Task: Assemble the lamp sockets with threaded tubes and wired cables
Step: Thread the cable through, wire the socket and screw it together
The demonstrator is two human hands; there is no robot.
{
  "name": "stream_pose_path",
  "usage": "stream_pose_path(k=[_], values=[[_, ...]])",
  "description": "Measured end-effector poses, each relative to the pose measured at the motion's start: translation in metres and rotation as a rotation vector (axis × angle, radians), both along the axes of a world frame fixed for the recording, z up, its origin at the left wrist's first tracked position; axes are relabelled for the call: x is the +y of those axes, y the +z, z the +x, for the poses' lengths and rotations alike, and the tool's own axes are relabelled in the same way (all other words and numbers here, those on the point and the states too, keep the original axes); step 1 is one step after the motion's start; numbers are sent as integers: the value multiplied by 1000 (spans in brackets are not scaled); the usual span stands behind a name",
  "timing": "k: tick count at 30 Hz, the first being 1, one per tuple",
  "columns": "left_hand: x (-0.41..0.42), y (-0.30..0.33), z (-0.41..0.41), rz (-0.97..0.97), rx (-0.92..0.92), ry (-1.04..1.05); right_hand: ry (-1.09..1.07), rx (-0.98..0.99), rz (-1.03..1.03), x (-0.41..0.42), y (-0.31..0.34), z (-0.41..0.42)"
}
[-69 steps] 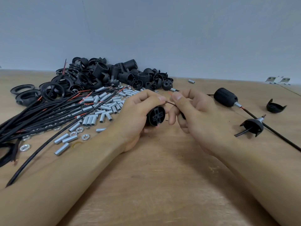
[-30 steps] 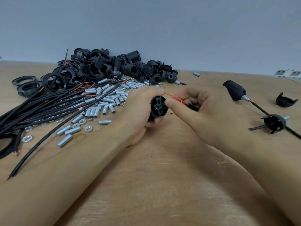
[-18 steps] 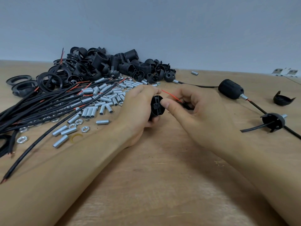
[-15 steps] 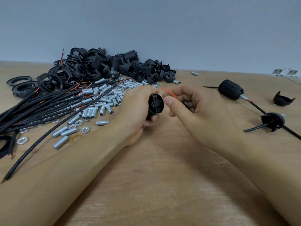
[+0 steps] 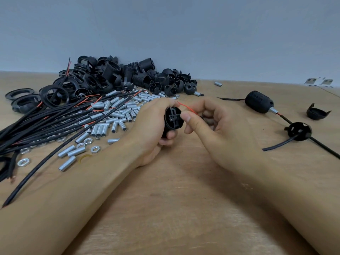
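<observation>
Off to my left the black cables (image 5: pixel 55 124) are lying fanned across the wooden table (image 5: pixel 174 208), with the threaded tubes (image 5: pixel 114 115) scattered beside them and the heap of black socket parts (image 5: pixel 128 76) piled behind, all within easy reach. In the middle my left hand (image 5: pixel 152 129) is wrapping around the socket body (image 5: pixel 173 118), fingers curled on it, turning its terminal face toward my other hand. Just beside it my right hand (image 5: pixel 217 129) is pinching the thin red wire (image 5: pixel 187 108), whose free end is arching over toward the socket's top edge (whether it is already seated I cannot tell). To do this well, I think I should be keeping the socket steady, holding the wire close to its tip so it is not buckling, and steering it straight into its slot. Further right a finished socket (image 5: pixel 259 103) on its cable, a cap on a cable (image 5: pixel 299 133) and a loose cap (image 5: pixel 317 113) are lying well apart from my hands. I am seeing no readable brand, label or writing anywhere.
</observation>
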State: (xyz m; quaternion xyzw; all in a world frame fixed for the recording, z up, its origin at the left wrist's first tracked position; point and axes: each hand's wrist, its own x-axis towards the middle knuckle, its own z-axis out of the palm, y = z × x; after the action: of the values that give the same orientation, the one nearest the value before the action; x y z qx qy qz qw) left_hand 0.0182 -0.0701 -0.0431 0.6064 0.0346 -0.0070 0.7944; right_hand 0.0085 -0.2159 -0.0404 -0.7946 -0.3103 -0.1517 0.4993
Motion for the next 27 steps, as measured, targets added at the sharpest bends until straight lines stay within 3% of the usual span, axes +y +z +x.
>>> stream_pose_path(k=[5,12,19,27], values=[[2,2,1,42,16,-45,-46,-175,-2,-5,4,-3],[2,2,1,59,11,-53,-37,-180,100,-5,6,-3],[2,5,0,26,37,-50,-88,-428,-181,-9,6,3],[2,5,-1,66,31,-67,-70,-285,-209,-9,7,0]])
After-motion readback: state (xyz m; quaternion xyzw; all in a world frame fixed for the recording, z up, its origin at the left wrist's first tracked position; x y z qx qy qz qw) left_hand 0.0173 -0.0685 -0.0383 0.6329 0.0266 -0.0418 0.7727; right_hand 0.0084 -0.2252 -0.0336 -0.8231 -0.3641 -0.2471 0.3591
